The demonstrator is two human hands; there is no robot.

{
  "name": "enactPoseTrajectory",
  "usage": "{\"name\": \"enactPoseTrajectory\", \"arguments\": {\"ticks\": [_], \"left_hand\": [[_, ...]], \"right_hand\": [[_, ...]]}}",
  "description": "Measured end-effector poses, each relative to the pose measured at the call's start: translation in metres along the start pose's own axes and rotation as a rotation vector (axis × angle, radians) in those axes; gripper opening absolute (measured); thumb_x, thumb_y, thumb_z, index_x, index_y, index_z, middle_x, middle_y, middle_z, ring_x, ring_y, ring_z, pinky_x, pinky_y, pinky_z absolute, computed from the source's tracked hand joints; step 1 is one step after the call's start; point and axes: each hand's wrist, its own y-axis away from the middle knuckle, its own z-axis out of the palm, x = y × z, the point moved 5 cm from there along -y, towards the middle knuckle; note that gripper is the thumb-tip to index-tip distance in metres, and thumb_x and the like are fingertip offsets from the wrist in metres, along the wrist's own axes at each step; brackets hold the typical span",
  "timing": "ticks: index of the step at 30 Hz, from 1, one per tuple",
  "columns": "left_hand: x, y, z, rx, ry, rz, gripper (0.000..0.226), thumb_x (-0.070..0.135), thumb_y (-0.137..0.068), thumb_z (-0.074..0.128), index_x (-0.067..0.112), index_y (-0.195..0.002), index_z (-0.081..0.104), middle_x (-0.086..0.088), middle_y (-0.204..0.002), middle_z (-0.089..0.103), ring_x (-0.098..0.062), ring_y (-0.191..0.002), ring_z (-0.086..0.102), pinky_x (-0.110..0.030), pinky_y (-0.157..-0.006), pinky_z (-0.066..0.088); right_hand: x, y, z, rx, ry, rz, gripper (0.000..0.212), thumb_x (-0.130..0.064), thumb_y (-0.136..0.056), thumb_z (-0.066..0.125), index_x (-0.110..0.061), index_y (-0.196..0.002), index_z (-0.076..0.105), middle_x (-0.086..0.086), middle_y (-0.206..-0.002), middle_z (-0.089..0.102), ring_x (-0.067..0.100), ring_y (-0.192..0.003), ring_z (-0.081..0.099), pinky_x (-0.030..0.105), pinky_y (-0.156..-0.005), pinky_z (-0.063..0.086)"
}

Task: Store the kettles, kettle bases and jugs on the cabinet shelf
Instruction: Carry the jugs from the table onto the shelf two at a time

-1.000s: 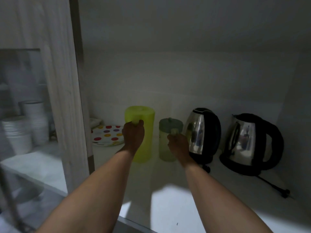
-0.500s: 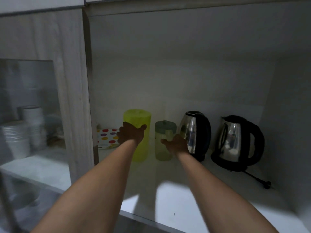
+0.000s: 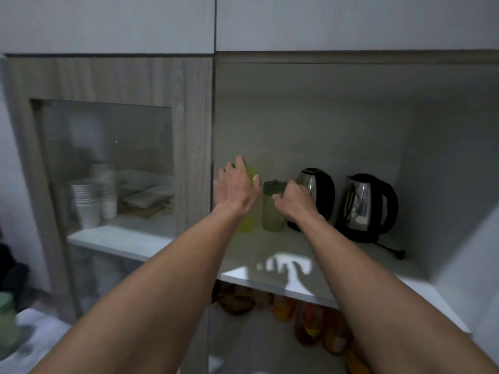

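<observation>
stacked white cups [image 3: 89,201] are sitting behind a glass door [image 3: 113,147] as a person's left hand [image 3: 237,188] is hovering, fingers spread and holding nothing, in front of a yellow-green jug [image 3: 244,225] standing on the cabinet shelf [image 3: 270,252]. just beside it a green-lidded jug [image 3: 273,214] is standing upright, the right hand [image 3: 295,202] curling by its lid (whether it is gripping cannot be told). further right, a steel kettle [image 3: 316,190] and a second kettle [image 3: 367,206] are sitting side by side.

Jugs [image 3: 272,211], steel kettles [image 3: 361,206] upright on shelf [image 3: 270,247]
</observation>
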Motion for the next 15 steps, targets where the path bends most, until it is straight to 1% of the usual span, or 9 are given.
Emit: {"name": "enactPoseTrajectory", "arguments": {"ticks": [3, 6, 8, 11, 15], "left_hand": [[-0.015, 0.023, -0.038, 0.077, 0.036, 0.117, 0.033, 0.04, -0.094, 0.052, 0.014, -0.113, 0.051, -0.014, -0.112, 0.063, -0.036, -0.105, 0.058, -0.042, -0.083, 0.045], [-0.039, 0.047, -0.077, 0.157, 0.011, 0.163, 0.026, 0.037, -0.094, 0.053, 0.015, -0.108, 0.054, -0.014, -0.104, 0.066, -0.036, -0.099, 0.059, -0.04, -0.076, 0.046], [-0.061, 0.061, -0.1, 0.18, -0.053, 0.165, 0.026, 0.037, -0.094, 0.051, 0.015, -0.108, 0.056, -0.013, -0.103, 0.066, -0.035, -0.097, 0.059, -0.04, -0.075, 0.046], [-0.102, 0.082, -0.133, 0.149, -0.186, 0.126, 0.034, 0.04, -0.096, 0.046, 0.015, -0.117, 0.056, -0.012, -0.111, 0.065, -0.032, -0.102, 0.056, -0.042, -0.081, 0.047], [-0.163, 0.123, -0.182, 0.139, -0.305, -0.028, 0.042, 0.042, -0.097, 0.045, 0.016, -0.129, 0.053, -0.011, -0.125, 0.061, -0.031, -0.114, 0.052, -0.042, -0.089, 0.042]], "right_hand": [[-0.028, 0.031, -0.005, 0.012, 0.034, -0.074, 0.046, -0.029, -0.098, 0.056, -0.001, -0.134, 0.051, 0.025, -0.139, 0.055, 0.04, -0.132, 0.05, 0.041, -0.104, 0.044], [-0.057, 0.059, -0.008, 0.018, 0.057, -0.141, 0.044, -0.027, -0.098, 0.054, -0.002, -0.133, 0.051, 0.024, -0.139, 0.054, 0.041, -0.132, 0.049, 0.045, -0.107, 0.044], [-0.079, 0.076, -0.008, 0.024, 0.052, -0.188, 0.044, -0.026, -0.098, 0.051, -0.003, -0.135, 0.05, 0.023, -0.14, 0.054, 0.04, -0.134, 0.047, 0.047, -0.11, 0.041], [-0.116, 0.104, -0.002, 0.037, 0.046, -0.277, 0.046, -0.024, -0.098, 0.049, -0.002, -0.138, 0.048, 0.024, -0.142, 0.051, 0.04, -0.137, 0.042, 0.049, -0.113, 0.037], [-0.163, 0.148, 0.023, -0.022, 0.028, -0.398, 0.05, -0.026, -0.097, 0.05, -0.004, -0.142, 0.045, 0.021, -0.143, 0.05, 0.038, -0.137, 0.039, 0.05, -0.113, 0.036]]}}
